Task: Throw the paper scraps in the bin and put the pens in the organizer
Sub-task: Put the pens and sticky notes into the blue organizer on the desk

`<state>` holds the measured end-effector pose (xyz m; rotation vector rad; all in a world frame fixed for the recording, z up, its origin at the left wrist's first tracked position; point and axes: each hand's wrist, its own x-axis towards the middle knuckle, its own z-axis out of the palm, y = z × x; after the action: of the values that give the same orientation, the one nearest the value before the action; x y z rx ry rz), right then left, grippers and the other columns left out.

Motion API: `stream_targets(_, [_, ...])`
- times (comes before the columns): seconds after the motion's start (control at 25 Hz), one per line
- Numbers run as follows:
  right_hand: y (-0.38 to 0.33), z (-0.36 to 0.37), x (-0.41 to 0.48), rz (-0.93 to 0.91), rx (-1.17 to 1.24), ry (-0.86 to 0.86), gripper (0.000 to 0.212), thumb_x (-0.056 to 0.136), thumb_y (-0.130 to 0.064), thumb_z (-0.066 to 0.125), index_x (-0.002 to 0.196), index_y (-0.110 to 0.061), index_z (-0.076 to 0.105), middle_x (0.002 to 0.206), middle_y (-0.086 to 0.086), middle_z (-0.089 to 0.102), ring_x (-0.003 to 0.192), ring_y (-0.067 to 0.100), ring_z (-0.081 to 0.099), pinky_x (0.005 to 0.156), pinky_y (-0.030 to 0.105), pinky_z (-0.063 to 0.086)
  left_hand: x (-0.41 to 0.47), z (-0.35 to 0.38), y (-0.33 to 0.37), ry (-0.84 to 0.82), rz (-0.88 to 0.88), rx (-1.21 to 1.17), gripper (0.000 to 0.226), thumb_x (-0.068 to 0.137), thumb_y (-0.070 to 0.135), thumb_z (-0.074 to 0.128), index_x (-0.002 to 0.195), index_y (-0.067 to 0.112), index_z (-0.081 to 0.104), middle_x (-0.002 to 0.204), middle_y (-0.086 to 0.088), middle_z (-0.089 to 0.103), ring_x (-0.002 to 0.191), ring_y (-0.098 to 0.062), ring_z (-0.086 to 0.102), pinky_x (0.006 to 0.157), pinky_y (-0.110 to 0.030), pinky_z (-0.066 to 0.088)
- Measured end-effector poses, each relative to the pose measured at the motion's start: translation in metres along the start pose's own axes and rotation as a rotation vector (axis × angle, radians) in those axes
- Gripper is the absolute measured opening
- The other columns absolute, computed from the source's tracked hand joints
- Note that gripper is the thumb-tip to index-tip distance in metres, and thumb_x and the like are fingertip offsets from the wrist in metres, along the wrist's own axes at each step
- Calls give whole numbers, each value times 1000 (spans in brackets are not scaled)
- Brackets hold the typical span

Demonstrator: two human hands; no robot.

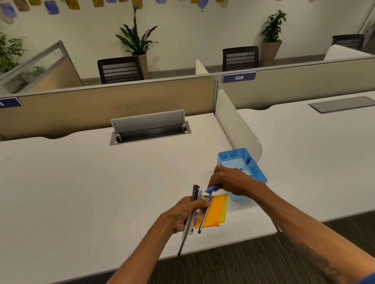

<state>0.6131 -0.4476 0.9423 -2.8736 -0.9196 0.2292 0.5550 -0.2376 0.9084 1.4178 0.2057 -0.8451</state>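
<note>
Right fingers pinch a blue pen just beyond pens left fingers grip.

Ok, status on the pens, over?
Left grip holds pen bundle. Right grip pinches blue pen near organizer. Another pen stands inside. Orange paper beside bundle.

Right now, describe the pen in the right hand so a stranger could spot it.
On the white desk, find the blue organizer by the divider. Just before it, the right hand pinches a blue pen; the left hand holds mostly black and silver pens.
</note>
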Motion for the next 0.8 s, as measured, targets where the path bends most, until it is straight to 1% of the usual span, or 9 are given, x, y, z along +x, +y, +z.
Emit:
stream_targets(0.12, [-2,-1,-1,-43,73,-73,29,94,-23,61,123,-28,64,122,0,62,109,15,57,86,26,46,1,2,0,0,5,12,21,87,25,73,100,12,64,70,-2,75,63,-13,72,60,-24,58])
stream_targets(0.24, [-5,0,-2,-89,59,-157,28,96,-23,59,123,-26,62,118,3,66,107,19,59,89,31,47,3,5,1,-10,20,69,15,88,24,71,99,14,65,64,3,73,58,-8,69,58,-20,55])
stream_targets(0.36, [5,0,-6,-59,59,-116,29,96,-23,58,124,-23,62,118,4,66,106,19,60,88,29,47,4,6,3,11,11,57,18,87,25,73,98,13,66,70,-1,73,63,-12,69,61,-23,57])
stream_targets(0.48, [18,3,-11,104,178,-9,28,96,-21,59,123,-19,64,116,5,68,101,17,60,87,26,46,5,3,3,30,5,-13,20,86,20,74,99,10,64,74,-6,72,69,-18,70,66,-31,60])
stream_targets(0.56, [26,10,-17,265,423,101,26,97,-17,57,121,-11,64,109,10,69,90,14,58,80,16,45,7,3,4,76,5,-30,19,86,19,74,98,9,63,70,-5,71,63,-16,70,61,-29,59])
stream_targets(0.6, [27,14,-19,364,616,149,25,98,-15,55,120,-8,63,103,10,68,83,12,57,74,12,44,9,4,4,94,4,-36,19,86,19,74,97,9,62,70,-5,70,62,-16,69,61,-29,58])
stream_targets(0.64, [28,15,-20,474,838,188,25,99,-15,53,121,-5,62,95,8,67,77,11,57,69,11,44,11,5,5,105,2,-47,20,86,19,74,98,8,62,71,-6,69,64,-17,68,62,-30,58])
stream_targets(0.72, [31,15,-19,720,1301,225,23,99,-15,52,118,-6,62,87,5,66,75,12,59,68,19,45,16,9,6,121,-5,-69,21,86,19,74,99,8,62,75,-8,68,66,-19,67,63,-32,58])
stream_targets(0.8, [36,10,-16,954,1687,185,17,98,-17,55,108,-7,64,86,7,68,80,17,63,68,27,44,23,12,6,146,-9,-79,20,86,20,74,99,9,63,78,-9,67,66,-19,66,60,-31,58])
